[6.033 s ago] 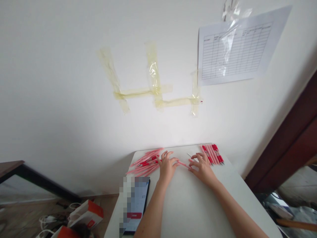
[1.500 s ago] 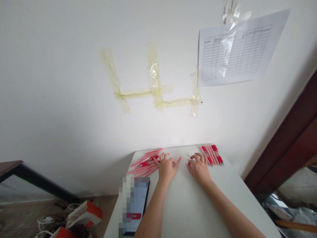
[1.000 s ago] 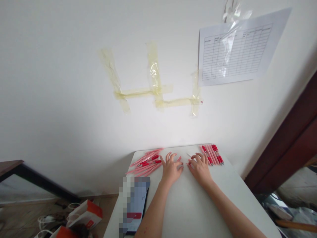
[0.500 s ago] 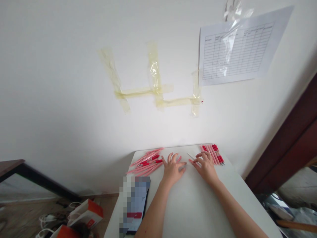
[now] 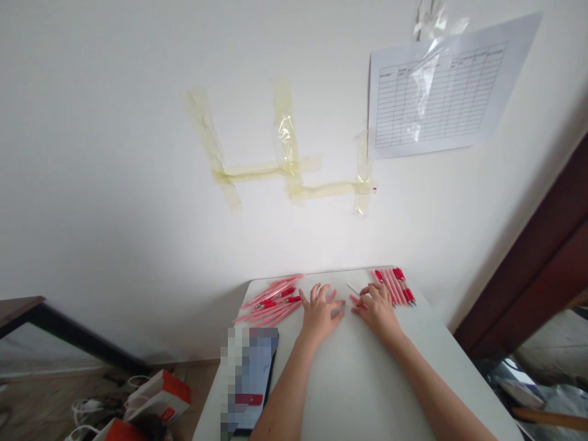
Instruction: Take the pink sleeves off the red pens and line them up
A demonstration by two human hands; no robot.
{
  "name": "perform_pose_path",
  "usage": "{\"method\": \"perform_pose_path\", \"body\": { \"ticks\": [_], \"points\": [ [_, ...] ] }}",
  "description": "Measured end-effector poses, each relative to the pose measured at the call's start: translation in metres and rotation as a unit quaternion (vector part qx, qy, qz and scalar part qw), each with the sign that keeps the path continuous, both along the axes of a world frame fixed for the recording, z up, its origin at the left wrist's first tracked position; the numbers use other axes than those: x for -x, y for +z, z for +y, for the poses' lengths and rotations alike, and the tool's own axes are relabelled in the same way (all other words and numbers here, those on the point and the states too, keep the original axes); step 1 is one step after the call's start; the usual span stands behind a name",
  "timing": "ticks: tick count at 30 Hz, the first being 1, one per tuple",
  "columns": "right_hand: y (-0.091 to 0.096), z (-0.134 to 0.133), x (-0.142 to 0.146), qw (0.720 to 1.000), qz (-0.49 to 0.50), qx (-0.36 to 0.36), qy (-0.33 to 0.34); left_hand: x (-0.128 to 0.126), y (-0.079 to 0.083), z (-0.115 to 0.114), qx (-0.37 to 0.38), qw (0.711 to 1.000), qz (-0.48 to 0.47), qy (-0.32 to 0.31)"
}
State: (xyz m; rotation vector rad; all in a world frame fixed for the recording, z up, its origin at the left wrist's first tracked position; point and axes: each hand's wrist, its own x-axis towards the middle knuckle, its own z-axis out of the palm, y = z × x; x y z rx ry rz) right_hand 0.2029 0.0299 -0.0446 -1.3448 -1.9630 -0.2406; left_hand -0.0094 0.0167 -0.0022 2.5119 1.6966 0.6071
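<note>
My left hand (image 5: 322, 312) rests over the table with its fingers spread. A pink pen barrel (image 5: 332, 295) shows just behind its index finger. Facing it, my right hand (image 5: 379, 309) has thumb and fingers bent together in a pinch. What lies between those fingertips is too small to make out. Close by them is a pink pen piece (image 5: 354, 299), partly hidden by the fingers. A thin white pen refill (image 5: 353, 288) lies just beyond. To the left, pink and red pen parts (image 5: 271, 303) are piled loosely; to the right, several pens (image 5: 394, 286) lie in a row.
The white table (image 5: 358, 386) stands against a wall. On its left edge lies a phone-like screen (image 5: 257, 373), partly pixelated. Yellowed tape (image 5: 287, 135) and a printed sheet (image 5: 441, 98) are on the wall. Orange and white boxes (image 5: 160, 395) sit on the floor.
My right hand has shifted slightly left, its thumb now lower and nearer my left hand. The left hand has hardly moved, and the piles look the same.
</note>
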Motion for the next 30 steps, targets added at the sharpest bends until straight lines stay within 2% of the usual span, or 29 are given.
{"method": "perform_pose_path", "body": {
  "ticks": [12, 30],
  "points": [
    [-0.0002, 0.0007, -0.0009, 1.000, -0.013, 0.008, -0.004, 0.0033, 0.0038, 0.0015, -0.018, 0.999, -0.003, 0.028],
    [0.0025, -0.0007, -0.0042, 1.000, -0.007, 0.001, 0.004, -0.0002, 0.0027, 0.0011, -0.022, 0.999, -0.021, 0.024]
  ]
}}
